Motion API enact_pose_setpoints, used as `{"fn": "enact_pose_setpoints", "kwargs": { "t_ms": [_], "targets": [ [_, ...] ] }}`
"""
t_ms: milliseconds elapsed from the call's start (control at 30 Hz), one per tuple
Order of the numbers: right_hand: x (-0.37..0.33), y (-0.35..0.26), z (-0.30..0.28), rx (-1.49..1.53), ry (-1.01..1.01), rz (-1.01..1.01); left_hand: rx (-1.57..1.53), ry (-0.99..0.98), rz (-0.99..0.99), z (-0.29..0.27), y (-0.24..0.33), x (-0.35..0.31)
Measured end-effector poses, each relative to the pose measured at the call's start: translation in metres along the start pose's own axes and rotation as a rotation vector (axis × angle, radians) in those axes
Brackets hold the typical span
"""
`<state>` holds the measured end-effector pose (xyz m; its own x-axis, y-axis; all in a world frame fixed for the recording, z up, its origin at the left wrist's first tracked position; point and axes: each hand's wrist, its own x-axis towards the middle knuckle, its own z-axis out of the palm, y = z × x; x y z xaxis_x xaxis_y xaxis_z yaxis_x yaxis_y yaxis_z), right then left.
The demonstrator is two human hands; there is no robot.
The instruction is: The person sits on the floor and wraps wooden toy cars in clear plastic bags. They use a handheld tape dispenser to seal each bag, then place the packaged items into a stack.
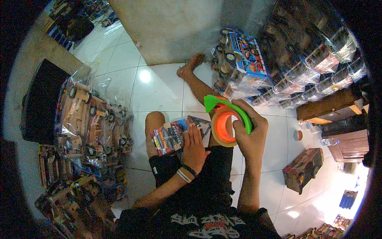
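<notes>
Across my lap lies a packaged toy (172, 137) with colourful printed card and a clear plastic wrap. My left hand (193, 145) rests flat on its right part, fingers stretched out, thumb apart. A green and orange tape dispenser (246, 115) with a roll of tape is in my right hand (254, 133), raised above my right knee. My right fingers wrap round its green back, and the thumb lies at the inner side of the roll. The dispenser's green nose points left, apart from the package. My left hand covers part of the package.
Wrapped wooden toy vehicles (77, 115) are piled at the left beside a black case (41, 101). More wrapped toys (248, 53) stack at the far right. A dark wooden toy truck (303, 169) stands on the white tiled floor (157, 89), right of me.
</notes>
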<state>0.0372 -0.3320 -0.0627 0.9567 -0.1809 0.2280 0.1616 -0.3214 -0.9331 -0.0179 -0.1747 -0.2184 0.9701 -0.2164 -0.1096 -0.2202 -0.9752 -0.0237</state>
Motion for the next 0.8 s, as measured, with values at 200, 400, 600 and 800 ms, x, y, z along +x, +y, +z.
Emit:
{"fn": "enact_pose_setpoints", "kwargs": {
  "t_ms": [200, 400, 600, 800],
  "targets": [
    [0.009, 0.007, 0.009, -0.085, -0.061, -0.015, -0.085, 0.001, 0.106, -0.003, 0.016, -0.041],
    [0.024, 0.007, 0.025, -0.136, -0.063, -0.151, -0.585, 0.07, 0.242, -0.035, -0.012, -0.049],
    [0.048, 0.003, 0.062, -0.208, -0.162, -0.192, -0.762, 0.333, -0.077, -0.076, -0.07, -0.035],
    [0.05, -0.001, 0.091, -0.334, -0.203, -0.203, -0.87, 0.505, -0.278, -0.056, -0.138, 0.024]
  ]
}}
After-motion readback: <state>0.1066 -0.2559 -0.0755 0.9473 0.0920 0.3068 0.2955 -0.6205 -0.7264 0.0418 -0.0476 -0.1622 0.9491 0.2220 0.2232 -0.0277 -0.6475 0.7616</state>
